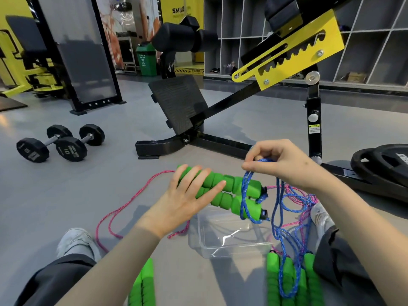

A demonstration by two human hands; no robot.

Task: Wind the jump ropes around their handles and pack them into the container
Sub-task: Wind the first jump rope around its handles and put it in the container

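The left hand (pixel 189 195) wraps its fingers around two green foam handles (pixel 229 193), held side by side above the clear plastic container (pixel 229 237) on the floor. The right hand (pixel 280 164) pinches the blue rope (pixel 246 191), one loop already round the handles' capped ends. A pink rope (pixel 130 202) trails across the grey floor behind.

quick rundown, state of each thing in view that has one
left hand: holding a pair of green foam handles together
right hand: pinching the blue braided rope, few turns wound on
clear plastic container: open, empty
pink braided rope: loose on the floor
second wound green handle bundle: outside the container
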